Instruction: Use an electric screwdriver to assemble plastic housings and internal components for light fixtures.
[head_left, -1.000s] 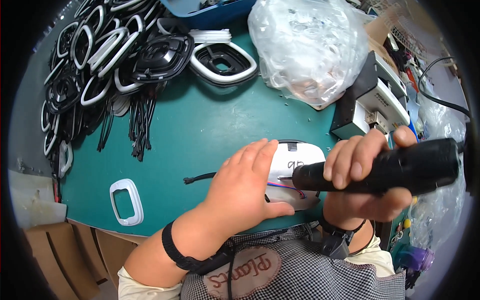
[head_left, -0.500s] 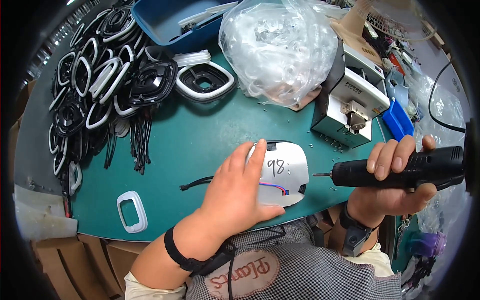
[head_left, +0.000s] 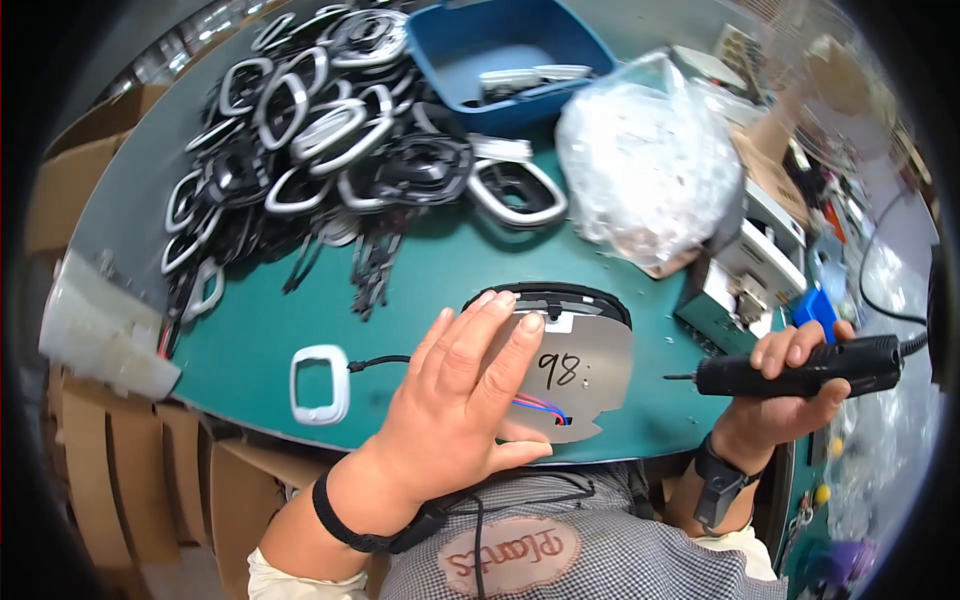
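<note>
On the near middle of the green table lies a black-rimmed unit with a silver metal back plate (head_left: pixel 583 350). Red and blue wires run across the plate's lower part, and a black cable with a small plug (head_left: pixel 372 362) sticks out on the left. My left hand (head_left: pixel 452 400) rests over the unit's left side, fingers stretched and spread, thumb by the near edge; it hides that part. My right hand (head_left: pixel 765 412) is closed around a black electric screwdriver (head_left: pixel 850 367). The screwdriver's bit points left toward the plate, apart from it.
A white rounded frame (head_left: pixel 341 385) lies left of my left hand. Black and white frames (head_left: pixel 285 110) are heaped at the far left. Behind are a blue bin (head_left: pixel 440 65), a clear plastic bag (head_left: pixel 645 160) and a boxy metal-fronted machine (head_left: pixel 728 290). A cord (head_left: pixel 915 343) trails from the screwdriver.
The view has shifted, so the table things sit further right in it. More of the unit's black rim shows at its far edge. My right hand still holds the screwdriver beside the unit.
</note>
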